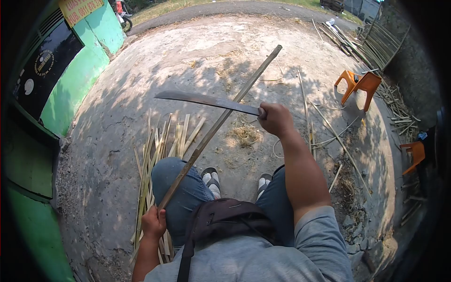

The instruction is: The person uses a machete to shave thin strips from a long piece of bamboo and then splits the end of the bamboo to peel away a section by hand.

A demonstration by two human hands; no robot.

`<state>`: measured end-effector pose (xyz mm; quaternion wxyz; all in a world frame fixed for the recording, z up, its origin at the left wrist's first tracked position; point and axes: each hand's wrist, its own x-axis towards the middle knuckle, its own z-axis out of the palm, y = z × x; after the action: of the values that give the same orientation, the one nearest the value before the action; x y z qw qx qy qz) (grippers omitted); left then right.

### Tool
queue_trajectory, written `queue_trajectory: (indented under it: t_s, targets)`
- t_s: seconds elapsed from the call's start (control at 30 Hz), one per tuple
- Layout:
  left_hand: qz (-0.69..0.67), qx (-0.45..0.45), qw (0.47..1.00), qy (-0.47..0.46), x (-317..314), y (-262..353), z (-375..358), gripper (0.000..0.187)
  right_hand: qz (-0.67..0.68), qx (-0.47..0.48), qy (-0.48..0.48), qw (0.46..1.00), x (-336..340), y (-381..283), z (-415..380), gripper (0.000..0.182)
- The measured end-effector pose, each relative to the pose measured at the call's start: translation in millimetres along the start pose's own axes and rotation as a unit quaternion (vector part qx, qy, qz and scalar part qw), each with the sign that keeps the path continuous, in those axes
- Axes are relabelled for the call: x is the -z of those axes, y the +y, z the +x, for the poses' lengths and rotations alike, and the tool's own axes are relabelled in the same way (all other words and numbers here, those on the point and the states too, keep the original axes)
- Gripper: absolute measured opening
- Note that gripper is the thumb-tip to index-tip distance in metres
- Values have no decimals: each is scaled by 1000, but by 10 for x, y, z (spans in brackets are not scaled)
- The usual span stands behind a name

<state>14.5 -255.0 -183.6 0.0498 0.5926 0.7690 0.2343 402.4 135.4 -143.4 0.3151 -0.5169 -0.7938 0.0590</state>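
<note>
My left hand is closed around the lower end of a long bamboo strip, which slants up and to the right over my left knee. In my right hand is the handle of a machete, gripped in a fist. Its long blade points left and crosses the upper part of the strip; whether the two touch I cannot tell. Beside my left leg lies a bundle of split bamboo strips, partly hidden by the knee and arm.
An orange plastic chair stands on the right, another orange chair at the far right edge. Loose strips lie on the concrete ground right of centre. Bamboo pieces line the right wall. A green wall is at left.
</note>
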Motion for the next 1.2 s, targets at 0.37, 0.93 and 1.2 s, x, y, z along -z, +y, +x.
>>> queue_trajectory:
  t_s: [0.37, 0.93, 1.2]
  targets:
    - [-16, -9, 1000, -1, 50, 67, 27, 58, 98, -208, 35, 972, -76, 350, -28, 28]
    - [-14, -11, 1000, 11, 24, 64, 22, 56, 2, -203, 6, 979, -138, 171, 57, 21]
    - [-29, -6, 1000, -7, 25, 59, 56, 55, 85, -135, -26, 987, 73, 86, -70, 27]
